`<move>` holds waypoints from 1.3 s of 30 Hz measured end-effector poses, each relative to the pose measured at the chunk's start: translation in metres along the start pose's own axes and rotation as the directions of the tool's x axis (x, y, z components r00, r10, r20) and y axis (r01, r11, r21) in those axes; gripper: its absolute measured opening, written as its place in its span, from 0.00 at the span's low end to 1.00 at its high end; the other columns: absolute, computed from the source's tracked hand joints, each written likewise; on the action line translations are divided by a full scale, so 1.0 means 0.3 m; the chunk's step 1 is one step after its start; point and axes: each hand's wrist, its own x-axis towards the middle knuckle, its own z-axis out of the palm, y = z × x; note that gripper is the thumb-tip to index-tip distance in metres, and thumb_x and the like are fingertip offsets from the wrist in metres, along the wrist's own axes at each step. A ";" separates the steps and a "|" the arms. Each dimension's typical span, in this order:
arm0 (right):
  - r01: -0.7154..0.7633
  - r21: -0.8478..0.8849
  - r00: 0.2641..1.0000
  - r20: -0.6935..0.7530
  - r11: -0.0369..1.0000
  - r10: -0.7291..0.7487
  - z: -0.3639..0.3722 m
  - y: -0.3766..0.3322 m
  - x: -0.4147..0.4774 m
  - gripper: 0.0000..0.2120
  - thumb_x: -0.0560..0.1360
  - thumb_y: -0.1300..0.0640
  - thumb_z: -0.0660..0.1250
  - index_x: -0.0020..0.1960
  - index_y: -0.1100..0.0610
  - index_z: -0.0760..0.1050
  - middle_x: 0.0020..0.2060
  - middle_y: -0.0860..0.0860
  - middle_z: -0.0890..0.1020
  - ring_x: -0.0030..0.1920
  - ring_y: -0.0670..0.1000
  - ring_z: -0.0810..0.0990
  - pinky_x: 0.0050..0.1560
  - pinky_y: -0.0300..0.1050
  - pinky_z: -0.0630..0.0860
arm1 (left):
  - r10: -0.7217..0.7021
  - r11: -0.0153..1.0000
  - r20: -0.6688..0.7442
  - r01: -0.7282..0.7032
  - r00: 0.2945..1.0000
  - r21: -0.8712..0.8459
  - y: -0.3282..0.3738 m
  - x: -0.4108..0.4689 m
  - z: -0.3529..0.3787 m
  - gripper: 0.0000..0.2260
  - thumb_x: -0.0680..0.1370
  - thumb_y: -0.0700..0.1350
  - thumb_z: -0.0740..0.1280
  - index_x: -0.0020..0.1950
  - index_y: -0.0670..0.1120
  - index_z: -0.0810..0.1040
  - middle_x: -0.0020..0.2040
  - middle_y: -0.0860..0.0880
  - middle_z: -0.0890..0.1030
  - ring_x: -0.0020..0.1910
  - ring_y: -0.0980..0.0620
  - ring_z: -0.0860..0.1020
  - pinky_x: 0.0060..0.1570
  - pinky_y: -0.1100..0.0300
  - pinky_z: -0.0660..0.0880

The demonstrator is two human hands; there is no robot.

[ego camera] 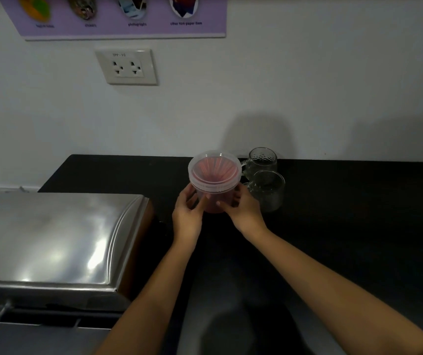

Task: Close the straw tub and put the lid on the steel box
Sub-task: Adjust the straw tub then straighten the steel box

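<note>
Both hands, left hand [187,216] and right hand [243,210], hold the straw tub [214,183], apparently lidded; the steel box [51,242] also looks covered.

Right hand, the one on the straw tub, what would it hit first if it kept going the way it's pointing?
The right hand already touches the straw tub, fingers aimed up-left across it. Beyond that, probably the white wall; depth is unclear.
</note>
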 end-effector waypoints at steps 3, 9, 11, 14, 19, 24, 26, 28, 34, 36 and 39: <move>0.001 0.008 1.000 -0.011 1.000 -0.001 0.012 -0.001 0.018 0.28 0.71 0.62 0.70 0.68 0.55 0.64 0.62 0.55 0.77 0.63 0.53 0.74 0.65 0.48 0.70 | -0.006 1.000 -0.005 0.006 1.000 -0.013 0.005 0.014 0.008 0.22 0.75 0.44 0.68 0.68 0.45 0.69 0.64 0.46 0.76 0.59 0.54 0.75 0.54 0.64 0.70; 0.029 -0.081 0.999 -0.017 0.996 -0.031 0.039 0.008 0.075 0.25 0.72 0.61 0.67 0.68 0.54 0.64 0.62 0.55 0.77 0.63 0.54 0.74 0.66 0.52 0.70 | -0.055 0.998 -0.027 0.054 0.998 -0.033 0.015 0.056 0.028 0.22 0.75 0.45 0.67 0.68 0.46 0.70 0.63 0.47 0.77 0.57 0.56 0.75 0.56 0.64 0.71; 0.028 -0.112 0.999 -0.030 0.993 -0.031 0.053 0.012 0.095 0.26 0.73 0.60 0.66 0.69 0.55 0.62 0.63 0.55 0.76 0.64 0.55 0.74 0.66 0.52 0.70 | -0.065 0.998 -0.034 0.064 0.997 -0.019 0.019 0.074 0.033 0.22 0.75 0.46 0.67 0.68 0.46 0.70 0.64 0.47 0.77 0.60 0.53 0.76 0.57 0.63 0.70; 0.022 -0.130 0.999 -0.044 0.991 -0.028 0.070 0.017 0.121 0.30 0.74 0.58 0.65 0.72 0.57 0.57 0.64 0.57 0.74 0.65 0.56 0.72 0.66 0.53 0.69 | -0.070 0.998 -0.035 0.070 0.997 0.005 0.020 0.094 0.041 0.22 0.75 0.46 0.67 0.69 0.46 0.70 0.64 0.47 0.77 0.62 0.52 0.75 0.58 0.61 0.70; 0.039 -0.132 0.997 -0.056 0.990 -0.047 0.074 0.019 0.151 0.31 0.74 0.60 0.65 0.73 0.60 0.55 0.65 0.58 0.73 0.65 0.55 0.72 0.66 0.49 0.69 | -0.053 0.999 -0.024 0.053 0.998 0.004 0.021 0.115 0.053 0.22 0.75 0.46 0.67 0.69 0.46 0.69 0.65 0.47 0.76 0.62 0.52 0.75 0.58 0.62 0.70; 0.053 -0.165 0.994 -0.082 0.985 -0.067 0.080 0.019 0.180 0.29 0.74 0.61 0.65 0.71 0.62 0.57 0.63 0.61 0.74 0.63 0.57 0.73 0.63 0.47 0.69 | -0.037 0.999 0.000 0.037 0.999 0.001 0.014 0.141 0.059 0.23 0.76 0.45 0.67 0.70 0.45 0.69 0.65 0.46 0.76 0.62 0.52 0.75 0.59 0.62 0.71; 0.060 -0.160 0.993 -0.094 0.985 -0.075 0.087 0.016 0.186 0.29 0.73 0.60 0.66 0.70 0.62 0.58 0.62 0.61 0.73 0.63 0.57 0.73 0.64 0.50 0.70 | -0.035 0.999 0.016 0.035 0.999 0.010 0.014 0.147 0.060 0.23 0.76 0.45 0.67 0.70 0.45 0.68 0.65 0.46 0.76 0.63 0.52 0.75 0.60 0.62 0.71; 0.062 -0.168 0.992 -0.101 0.984 -0.080 0.096 0.016 0.195 0.31 0.73 0.60 0.66 0.72 0.62 0.55 0.63 0.61 0.72 0.63 0.58 0.73 0.64 0.54 0.70 | -0.029 1.000 0.034 0.028 0.999 0.010 0.016 0.153 0.062 0.23 0.76 0.45 0.66 0.70 0.44 0.68 0.64 0.45 0.77 0.62 0.51 0.75 0.62 0.59 0.72; 0.059 -0.191 0.990 -0.119 0.980 -0.082 0.107 0.024 0.215 0.33 0.73 0.59 0.66 0.72 0.63 0.54 0.63 0.63 0.72 0.63 0.59 0.73 0.64 0.57 0.71 | -0.026 1.000 0.055 0.025 0.998 0.009 0.009 0.166 0.062 0.23 0.76 0.45 0.66 0.70 0.43 0.68 0.63 0.44 0.77 0.62 0.51 0.76 0.64 0.55 0.72; 0.057 -0.188 0.991 -0.112 0.981 -0.079 0.105 0.024 0.216 0.33 0.73 0.59 0.66 0.72 0.63 0.53 0.64 0.62 0.72 0.63 0.59 0.73 0.64 0.56 0.71 | -0.028 1.000 0.054 0.028 0.998 0.001 0.011 0.166 0.063 0.23 0.76 0.45 0.66 0.70 0.43 0.68 0.64 0.45 0.77 0.62 0.51 0.75 0.64 0.55 0.72; 0.057 -0.189 0.991 -0.109 0.980 -0.079 0.104 0.022 0.213 0.35 0.73 0.61 0.66 0.73 0.64 0.51 0.65 0.62 0.70 0.65 0.58 0.71 0.66 0.56 0.69 | -0.026 1.000 0.047 0.025 0.999 0.012 0.013 0.166 0.066 0.22 0.76 0.45 0.66 0.69 0.44 0.69 0.63 0.45 0.78 0.62 0.50 0.76 0.64 0.54 0.72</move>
